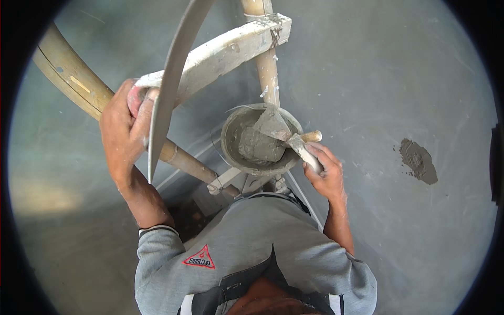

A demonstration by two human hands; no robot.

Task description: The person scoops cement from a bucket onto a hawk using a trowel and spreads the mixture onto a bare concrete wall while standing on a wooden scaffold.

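Wet grey mortar fills a round metal pan (260, 139) resting on a bamboo-and-plank scaffold (220, 55). The right hand (325, 170) has its fingers wrapped around the handle of a mortar-caked trowel (278, 128), whose long axis runs from lower right to upper left, blade pointing into the pan. The left hand (123, 131) grips a long, thin grey straightedge (170, 84) standing nearly upright against the scaffold.
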